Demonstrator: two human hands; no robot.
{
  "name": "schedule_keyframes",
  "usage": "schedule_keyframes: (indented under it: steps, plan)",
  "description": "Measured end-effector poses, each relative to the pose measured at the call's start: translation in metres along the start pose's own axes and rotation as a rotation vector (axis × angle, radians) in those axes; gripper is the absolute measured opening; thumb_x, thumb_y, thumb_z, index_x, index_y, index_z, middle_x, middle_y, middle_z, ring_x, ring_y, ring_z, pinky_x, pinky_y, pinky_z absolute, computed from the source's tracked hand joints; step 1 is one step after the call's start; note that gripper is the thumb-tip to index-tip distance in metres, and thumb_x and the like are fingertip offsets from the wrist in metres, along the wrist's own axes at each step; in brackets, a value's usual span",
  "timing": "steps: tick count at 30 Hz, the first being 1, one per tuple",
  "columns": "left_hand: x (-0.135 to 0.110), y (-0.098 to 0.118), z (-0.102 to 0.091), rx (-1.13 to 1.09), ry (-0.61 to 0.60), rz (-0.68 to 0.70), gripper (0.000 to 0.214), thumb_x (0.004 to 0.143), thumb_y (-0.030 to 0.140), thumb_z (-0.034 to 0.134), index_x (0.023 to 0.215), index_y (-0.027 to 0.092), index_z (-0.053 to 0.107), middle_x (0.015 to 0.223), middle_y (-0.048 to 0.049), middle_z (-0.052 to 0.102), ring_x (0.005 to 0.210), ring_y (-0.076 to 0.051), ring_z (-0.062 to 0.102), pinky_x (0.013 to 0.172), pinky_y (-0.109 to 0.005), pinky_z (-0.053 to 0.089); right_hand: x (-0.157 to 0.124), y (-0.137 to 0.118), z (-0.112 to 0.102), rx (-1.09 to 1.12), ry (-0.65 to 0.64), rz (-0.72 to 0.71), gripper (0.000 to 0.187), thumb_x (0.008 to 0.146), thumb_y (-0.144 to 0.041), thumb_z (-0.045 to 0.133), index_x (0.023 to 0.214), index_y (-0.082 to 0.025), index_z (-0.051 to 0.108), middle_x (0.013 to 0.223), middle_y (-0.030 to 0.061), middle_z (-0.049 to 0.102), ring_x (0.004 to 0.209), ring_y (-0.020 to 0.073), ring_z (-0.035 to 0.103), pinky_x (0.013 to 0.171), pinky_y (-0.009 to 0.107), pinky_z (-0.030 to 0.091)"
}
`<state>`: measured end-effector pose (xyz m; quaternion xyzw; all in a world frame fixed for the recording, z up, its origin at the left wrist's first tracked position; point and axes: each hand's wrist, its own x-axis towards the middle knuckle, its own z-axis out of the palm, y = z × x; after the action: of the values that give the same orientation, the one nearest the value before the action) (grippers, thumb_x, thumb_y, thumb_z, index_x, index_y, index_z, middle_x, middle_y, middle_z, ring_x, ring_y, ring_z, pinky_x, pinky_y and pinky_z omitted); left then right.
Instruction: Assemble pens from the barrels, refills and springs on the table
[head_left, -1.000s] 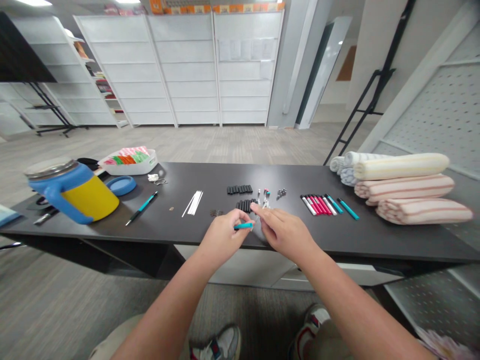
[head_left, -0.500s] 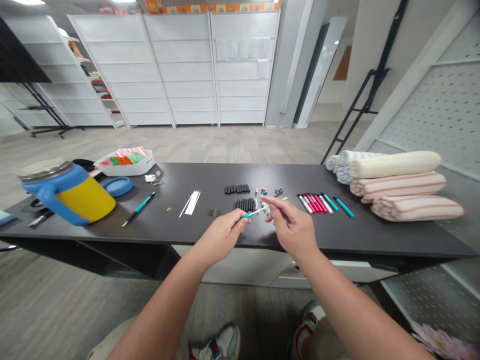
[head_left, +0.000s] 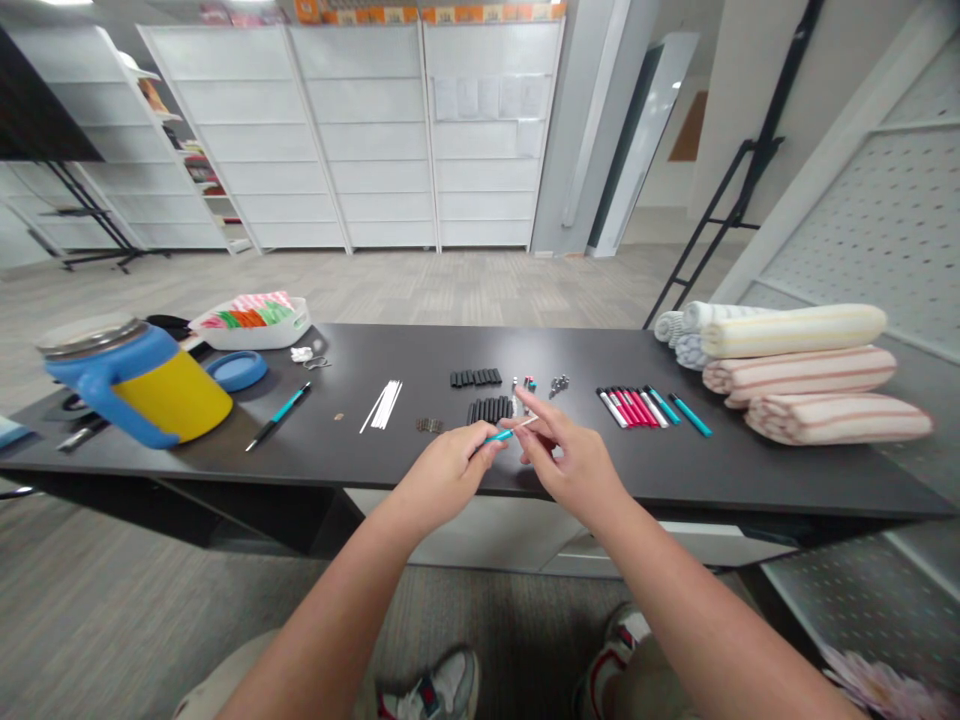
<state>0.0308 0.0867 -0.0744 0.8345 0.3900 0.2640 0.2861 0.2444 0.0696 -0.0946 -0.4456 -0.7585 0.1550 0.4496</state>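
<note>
Over the front of the black table, my left hand (head_left: 448, 470) grips a teal pen barrel (head_left: 499, 436). A thin white pen refill (head_left: 525, 424) juts from the barrel's right end. My right hand (head_left: 571, 458) has closed in on that refill, thumb and fingers around its far part, index finger stretched above it. The fingers partly hide the refill's tip. Just behind the hands lie black grip sleeves (head_left: 489, 410), another row of black sleeves (head_left: 475, 378) and small metal pen parts (head_left: 559, 384). Small springs (head_left: 429, 425) sit left of my left hand.
White refills (head_left: 385, 405) and an assembled teal pen (head_left: 277, 416) lie to the left, near a blue and yellow mug (head_left: 142, 385) and a white basket (head_left: 255, 337). Pink, white and teal barrels (head_left: 637, 406) and rolled towels (head_left: 802, 370) are on the right.
My right hand has moved left and slightly down, bringing its fingers onto the refill near the barrel. The left hand keeps its hold on the barrel.
</note>
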Motion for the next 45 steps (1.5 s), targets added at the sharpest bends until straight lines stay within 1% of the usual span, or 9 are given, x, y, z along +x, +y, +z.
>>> schedule_keyframes:
  steps: [3,7,8,10,12,14,18,34,45]
  plan:
    - [0.0,0.0,0.0,-0.008,0.006,0.002,0.026,0.108,0.034,0.044,0.091,0.022,0.059,0.091,-0.0029,0.069,0.083,-0.02,0.062,0.072,-0.031,0.04,0.0,0.0,0.002,0.07,-0.009,0.065,0.078,0.102,-0.03,0.06,0.169,-0.03,0.019,0.113,0.0088,0.082,0.067,0.0183,0.077,0.068,0.033,0.064]
    - [-0.001,-0.001,-0.001,-0.033,0.023,-0.005,0.025,0.109,0.034,0.045,0.092,0.022,0.059,0.085,0.0002,0.064,0.08,-0.018,0.059,0.072,-0.029,0.038,0.004,0.004,0.004,0.286,0.066,0.177,0.108,0.097,-0.037,0.07,0.169,-0.028,-0.009,0.12,0.0127,0.079,0.059,0.016,0.072,0.058,0.032,0.062]
    - [-0.001,-0.001,-0.001,-0.044,0.027,-0.01,0.025,0.109,0.034,0.045,0.092,0.022,0.059,0.084,0.0009,0.063,0.078,-0.017,0.058,0.071,-0.029,0.038,0.005,0.007,0.004,0.346,0.082,0.199,0.108,0.095,-0.039,0.072,0.169,-0.028,-0.006,0.12,0.0126,0.078,0.058,0.0153,0.071,0.057,0.031,0.061]
    - [-0.001,-0.001,0.0,-0.064,0.032,-0.02,0.025,0.109,0.035,0.046,0.092,0.022,0.059,0.082,0.0019,0.062,0.076,-0.017,0.057,0.07,-0.028,0.037,0.008,0.01,0.003,0.43,0.081,0.241,0.091,0.093,-0.045,0.074,0.166,-0.026,0.023,0.115,0.011,0.078,0.06,0.0144,0.07,0.054,0.029,0.059]
    - [-0.001,-0.001,0.0,-0.077,0.036,-0.026,0.026,0.109,0.035,0.046,0.091,0.022,0.059,0.081,0.0021,0.062,0.076,-0.016,0.057,0.07,-0.028,0.037,0.01,0.013,0.0,0.447,0.043,0.277,0.056,0.093,-0.049,0.073,0.14,-0.02,0.06,0.099,0.0076,0.079,0.061,0.0144,0.069,0.053,0.027,0.056]
    - [-0.001,0.0,0.0,-0.081,0.037,-0.023,0.026,0.109,0.036,0.046,0.091,0.022,0.06,0.081,0.0019,0.062,0.076,-0.016,0.057,0.071,-0.028,0.038,0.012,0.013,-0.003,0.428,0.014,0.297,0.036,0.093,-0.05,0.072,0.11,-0.019,0.074,0.081,0.0039,0.076,0.061,0.0144,0.068,0.054,0.025,0.053]
    - [-0.001,-0.001,0.001,-0.087,0.039,-0.019,0.027,0.109,0.036,0.046,0.091,0.021,0.06,0.081,0.0018,0.062,0.076,-0.016,0.056,0.071,-0.028,0.038,0.011,0.014,-0.005,0.4,0.027,0.32,0.033,0.091,-0.051,0.074,0.099,-0.019,0.078,0.067,0.0006,0.07,0.057,0.0139,0.063,0.053,0.025,0.049]
    - [-0.001,-0.005,0.001,-0.088,0.021,-0.013,0.028,0.109,0.038,0.047,0.093,0.021,0.062,0.082,0.0019,0.063,0.077,-0.017,0.057,0.07,-0.027,0.036,0.014,0.004,-0.009,0.317,-0.019,0.34,0.031,0.091,-0.05,0.07,0.087,-0.021,0.08,0.071,0.0024,0.073,0.06,0.0147,0.059,0.058,0.027,0.048]
    - [-0.002,-0.005,-0.001,-0.103,-0.019,-0.013,0.028,0.109,0.037,0.048,0.094,0.021,0.064,0.083,0.0021,0.066,0.078,-0.016,0.059,0.069,-0.028,0.036,0.012,0.008,-0.009,0.322,-0.029,0.343,0.026,0.09,-0.046,0.071,0.096,-0.022,0.081,0.082,0.0031,0.08,0.063,0.0153,0.064,0.062,0.027,0.051]
